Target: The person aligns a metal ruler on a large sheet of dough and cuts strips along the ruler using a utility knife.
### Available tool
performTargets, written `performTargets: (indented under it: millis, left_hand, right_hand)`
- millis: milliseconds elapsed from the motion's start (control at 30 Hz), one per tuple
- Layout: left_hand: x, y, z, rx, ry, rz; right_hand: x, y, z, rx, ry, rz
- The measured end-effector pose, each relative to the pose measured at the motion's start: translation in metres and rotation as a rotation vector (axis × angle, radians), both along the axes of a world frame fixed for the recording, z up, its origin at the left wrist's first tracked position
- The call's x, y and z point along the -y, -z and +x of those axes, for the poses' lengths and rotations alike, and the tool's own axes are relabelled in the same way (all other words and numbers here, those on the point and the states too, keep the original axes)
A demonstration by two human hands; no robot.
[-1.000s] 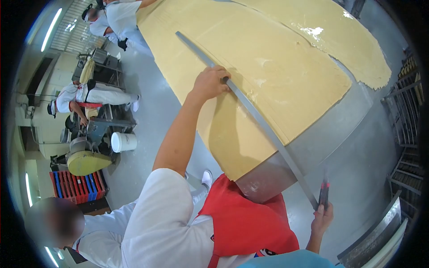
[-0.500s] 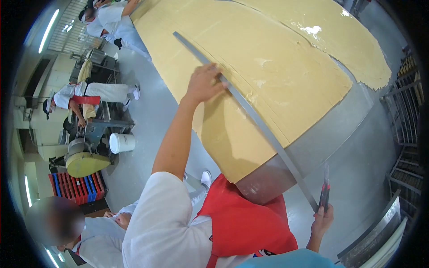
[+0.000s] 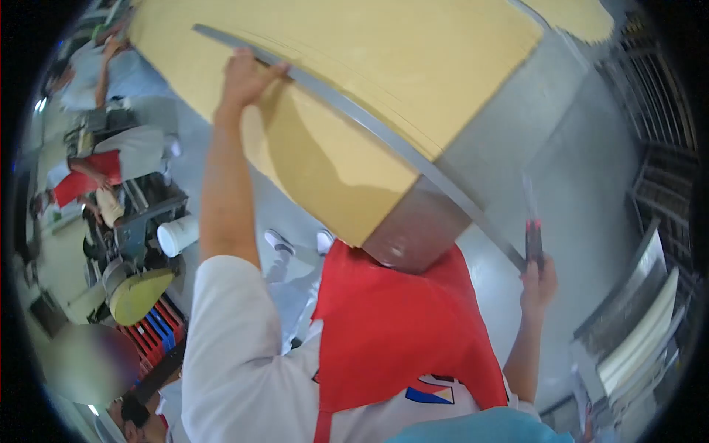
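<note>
A long metal straightedge [image 3: 369, 122] lies diagonally over a sheet of yellow dough [image 3: 413, 66] and extends past the table edge. My left hand [image 3: 247, 80] is closed on the straightedge near its far end, with the thumb spread to the right. At its near end, my right hand [image 3: 538, 284] grips an upright knife [image 3: 533, 240] with a dark handle and red parts, and touches the end of the bar. The blade is blurred. A bare metal corner of the table [image 3: 417, 225] shows beside the red apron.
Co-workers stand at the left, one person [image 3: 103, 170] beside machinery. A white bucket [image 3: 179, 236], a yellow round machine cover [image 3: 140, 295] and red and blue crates [image 3: 159, 332] are nearby. Metal racks [image 3: 657, 96] and trays [image 3: 628, 295] stand at the right.
The view has turned and shifted, so dough, straightedge and both hands appear higher or further left. My left hand's thumb is more spread. My right hand still holds the knife.
</note>
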State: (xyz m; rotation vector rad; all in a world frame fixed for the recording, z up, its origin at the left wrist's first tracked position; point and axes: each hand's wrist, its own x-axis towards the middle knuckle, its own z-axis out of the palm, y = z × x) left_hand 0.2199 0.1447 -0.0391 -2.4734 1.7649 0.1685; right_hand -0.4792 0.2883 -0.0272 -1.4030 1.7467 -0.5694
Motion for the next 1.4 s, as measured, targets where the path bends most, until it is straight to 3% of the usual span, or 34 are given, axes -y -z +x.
performTargets:
  millis: [700,900,1000,1067,1133,1167,1233,1300,1400]
  left_hand:
    - [0.002,-0.007,-0.014,-0.048,-0.103,0.059]
    - [0.009,-0.009,-0.012,-0.008,-0.099,0.111]
    - [0.023,-0.027,-0.029,0.151,-0.091,0.277]
    - [0.032,-0.05,-0.048,0.089,-0.065,0.452]
    - [0.03,-0.056,-0.056,0.006,-0.063,0.455]
    - [0.031,-0.064,-0.056,-0.071,-0.051,0.454]
    - [0.019,-0.041,-0.045,0.057,-0.041,0.272]
    - [0.016,-0.067,-0.063,-0.013,-0.052,0.287]
    - [0.012,-0.065,-0.06,0.057,-0.058,0.245]
  right_hand:
    - [0.006,0.013,-0.008,0.093,0.028,0.115]
    - [0.007,0.013,-0.007,0.104,0.012,0.114]
    - [0.009,0.011,-0.004,0.085,0.009,0.11]
    - [0.011,0.019,-0.011,0.079,0.012,0.057]
    - [0.021,0.016,-0.011,0.155,0.056,-0.006]
    - [0.03,0.017,-0.009,0.238,0.109,-0.067]
    - [0.05,0.024,-0.008,0.351,0.094,-0.146]
    - [0.09,0.024,0.03,0.492,0.048,-0.194]
    - [0.135,-0.004,0.122,0.489,-0.164,-0.146]
